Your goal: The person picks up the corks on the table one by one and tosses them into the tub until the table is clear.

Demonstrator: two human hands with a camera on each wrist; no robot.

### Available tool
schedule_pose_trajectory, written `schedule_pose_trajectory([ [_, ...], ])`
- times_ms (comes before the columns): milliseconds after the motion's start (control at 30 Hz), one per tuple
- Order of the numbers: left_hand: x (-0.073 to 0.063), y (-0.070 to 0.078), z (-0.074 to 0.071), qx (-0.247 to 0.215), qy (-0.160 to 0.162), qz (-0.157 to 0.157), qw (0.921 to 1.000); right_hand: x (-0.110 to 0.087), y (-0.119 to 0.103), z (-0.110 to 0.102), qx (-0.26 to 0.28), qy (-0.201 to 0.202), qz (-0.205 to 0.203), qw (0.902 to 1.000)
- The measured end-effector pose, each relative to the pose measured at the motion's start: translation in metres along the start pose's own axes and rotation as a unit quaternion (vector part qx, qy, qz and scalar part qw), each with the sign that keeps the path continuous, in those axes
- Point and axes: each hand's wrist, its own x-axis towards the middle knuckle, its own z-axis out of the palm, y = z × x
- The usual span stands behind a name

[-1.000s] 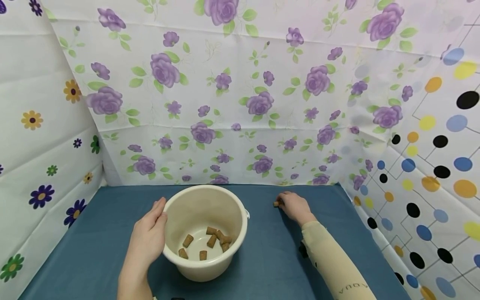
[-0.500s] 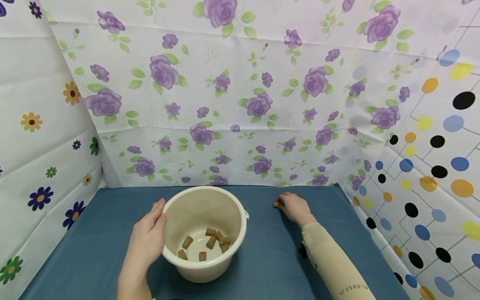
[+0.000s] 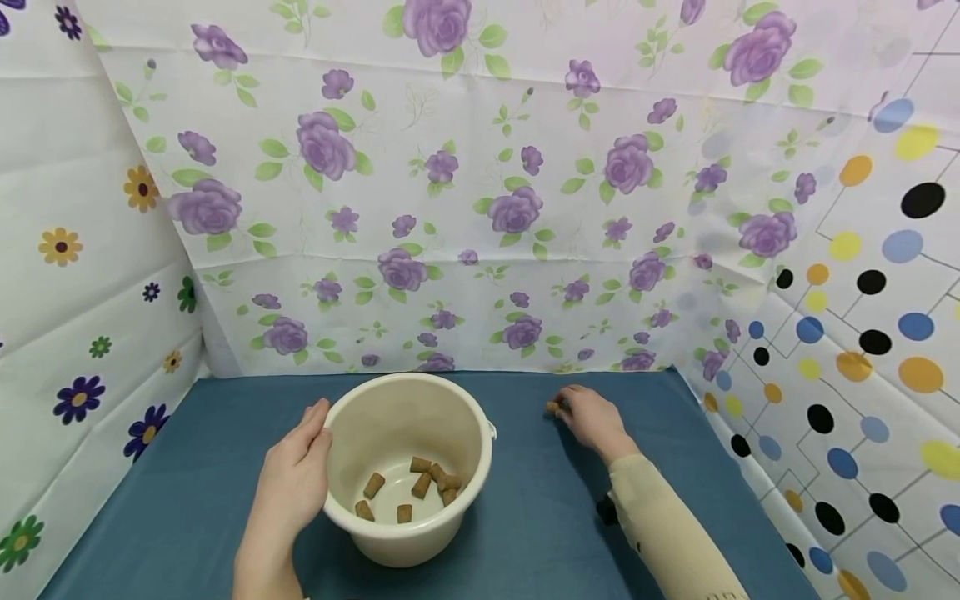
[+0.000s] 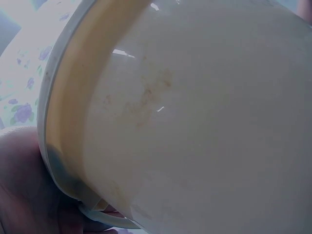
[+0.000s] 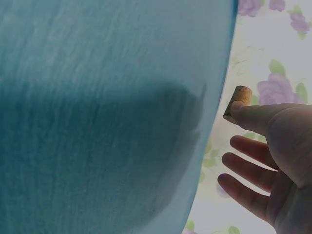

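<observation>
A cream plastic bucket (image 3: pixel 408 533) stands on the blue cloth, tilted so that its inside shows. Several brown corks (image 3: pixel 422 485) lie scattered over its bottom. My left hand (image 3: pixel 294 475) grips the bucket at the left side of its rim. In the left wrist view, the fingers curl near the bucket's handle (image 4: pixel 109 218). Over at the back right, my right hand (image 3: pixel 592 417) pinches a single cork (image 5: pixel 241 99) between thumb and index finger. The other fingers of that hand are spread, as the right wrist view shows.
Blue cloth (image 3: pixel 525 517) covers the table. Behind it hangs a white curtain (image 3: pixel 465 208) with purple roses. A flowered sheet (image 3: pixel 82 333) closes off the left side, and a dotted one (image 3: pixel 847 375) the right.
The cork in my right hand has tilted up slightly at its outer end. My right forearm has shifted a little. The left hand and bucket stay in place.
</observation>
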Motion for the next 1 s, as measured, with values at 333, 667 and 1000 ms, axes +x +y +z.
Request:
schedule_pose_trajectory([
  [333,0.0,0.0,0.0,0.003,0.001,0.001,1.0,-0.015,-0.013,-0.014,0.07,0.034,0.022,0.9968],
  [667,-0.001,0.0,0.0,0.006,0.006,0.009,0.9999,-0.033,-0.042,-0.039,0.134,0.097,0.014,0.9861],
  [1000,0.0,-0.001,0.0,0.009,0.006,0.008,0.9999,-0.05,-0.078,-0.069,0.178,0.147,-0.021,0.9728],
])
